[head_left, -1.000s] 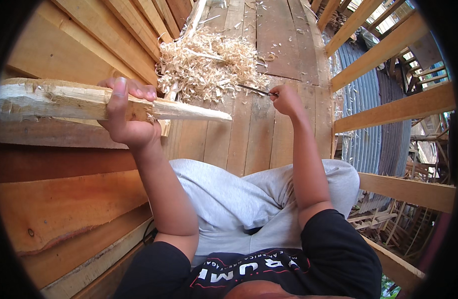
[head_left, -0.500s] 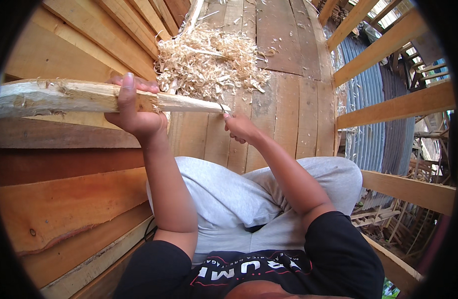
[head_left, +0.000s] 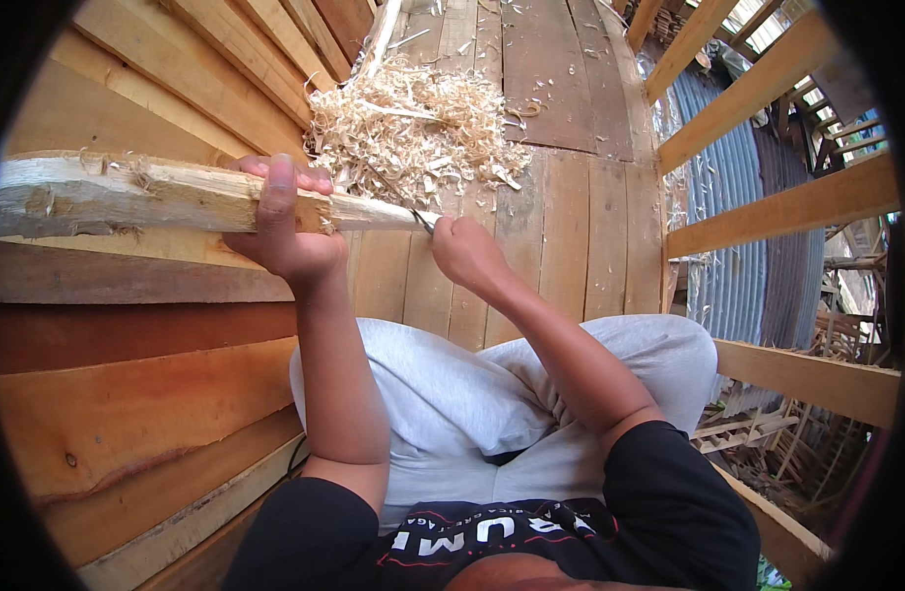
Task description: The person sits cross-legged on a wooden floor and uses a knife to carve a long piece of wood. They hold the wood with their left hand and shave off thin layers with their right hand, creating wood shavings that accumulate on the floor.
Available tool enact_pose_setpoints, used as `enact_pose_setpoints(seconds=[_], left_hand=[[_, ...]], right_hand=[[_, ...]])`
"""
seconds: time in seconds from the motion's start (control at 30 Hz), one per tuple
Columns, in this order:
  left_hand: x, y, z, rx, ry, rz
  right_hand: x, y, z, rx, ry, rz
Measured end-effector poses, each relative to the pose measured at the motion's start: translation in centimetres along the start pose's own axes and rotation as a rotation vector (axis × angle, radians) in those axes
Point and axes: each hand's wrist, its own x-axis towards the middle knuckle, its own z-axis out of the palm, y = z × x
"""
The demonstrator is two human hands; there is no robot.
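The left hand point(head_left: 290, 222) is wrapped around a pale length of wood point(head_left: 157, 192), thumb over the face turned to the camera. The right hand point(head_left: 467, 254) is closed on a thin dark blade point(head_left: 422, 220), which lies across the wood's tapered right end. The wood extends sideways above the plank floor point(head_left: 566, 217), its thick end toward the left. Beyond the hands lies a heap of curled shavings point(head_left: 423, 128). Boards point(head_left: 147, 414) line the left, a wooden railing point(head_left: 787, 207) the right, with corrugated sheeting point(head_left: 718, 187) outside it.
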Motion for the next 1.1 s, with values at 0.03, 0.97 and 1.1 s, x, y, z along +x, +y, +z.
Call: enact_pose_setpoints(seconds=[0.03,0.97,1.1], left_hand=[[-0.2,0.0,-0.1,0.001,-0.001,0.001],[0.3,-0.4,-0.7,-0.034,0.013,-0.033],[0.9,-0.3,-1.0,0.002,0.056,-0.053]], right_hand=[[-0.5,-1.6,-0.2,-0.003,-0.016,0.006],[1.6,2.7,1.1,0.010,-0.011,0.094],[4.6,8.2,3.0,-0.257,0.023,-0.118]])
